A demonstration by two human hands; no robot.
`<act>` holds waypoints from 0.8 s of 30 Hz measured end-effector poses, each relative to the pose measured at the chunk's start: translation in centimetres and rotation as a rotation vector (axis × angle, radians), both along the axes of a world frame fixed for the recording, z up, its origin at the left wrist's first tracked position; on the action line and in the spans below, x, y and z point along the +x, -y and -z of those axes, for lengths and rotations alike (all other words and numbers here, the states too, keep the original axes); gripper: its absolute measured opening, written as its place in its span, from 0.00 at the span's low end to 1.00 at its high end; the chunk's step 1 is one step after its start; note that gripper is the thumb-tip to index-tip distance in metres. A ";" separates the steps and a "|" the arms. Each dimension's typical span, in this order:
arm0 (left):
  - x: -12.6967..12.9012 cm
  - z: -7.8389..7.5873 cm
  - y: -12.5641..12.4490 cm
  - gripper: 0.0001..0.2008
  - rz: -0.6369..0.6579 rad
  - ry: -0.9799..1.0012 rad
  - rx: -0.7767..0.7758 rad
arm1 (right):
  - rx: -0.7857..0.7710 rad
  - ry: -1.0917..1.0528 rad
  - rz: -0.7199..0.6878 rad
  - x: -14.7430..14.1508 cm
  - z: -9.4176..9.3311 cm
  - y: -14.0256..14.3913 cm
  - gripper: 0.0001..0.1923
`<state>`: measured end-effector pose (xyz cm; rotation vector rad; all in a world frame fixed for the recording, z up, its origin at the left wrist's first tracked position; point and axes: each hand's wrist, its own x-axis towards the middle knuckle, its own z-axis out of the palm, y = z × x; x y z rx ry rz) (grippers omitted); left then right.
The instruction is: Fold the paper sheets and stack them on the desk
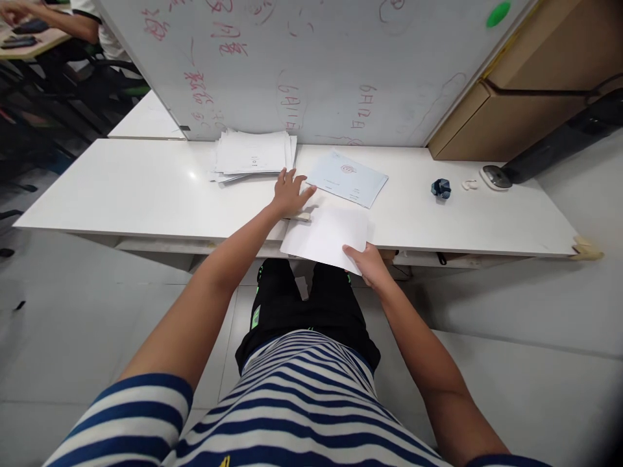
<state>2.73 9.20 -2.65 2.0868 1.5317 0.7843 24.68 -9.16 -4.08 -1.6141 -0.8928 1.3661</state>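
My right hand [368, 263] pinches a blank white sheet of paper [325, 232] by its near right corner, thumb on top; the sheet reaches over the table's front edge. With fingers spread, my left hand [291, 192] hovers or rests between a stack of white printed papers [252, 153] and a pale blue envelope-like sheet [348, 176]. That pale blue sheet bears a round stamp mark and small print. A small beige flat item [298, 216] shows just below my left hand; its kind is unclear.
A whiteboard [311, 71] with handwriting stands along the back of the white table [146, 188]. Cardboard boxes [525, 117] are at the right, near a dark blue small object [440, 189], a white earbud-like piece [470, 185] and a rounded device [496, 177]. Another person [87, 29] sits far left.
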 end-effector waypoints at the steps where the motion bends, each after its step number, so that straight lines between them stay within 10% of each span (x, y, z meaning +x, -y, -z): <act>1: -0.2 0.0 -0.2 0.30 -0.014 0.038 -0.012 | 0.012 0.019 0.017 0.5 0.1 0.2 0.19; 24: -0.7 -1.4 -0.1 0.20 -0.070 0.107 -0.006 | 0.053 0.076 0.125 6.1 1.4 3.1 0.26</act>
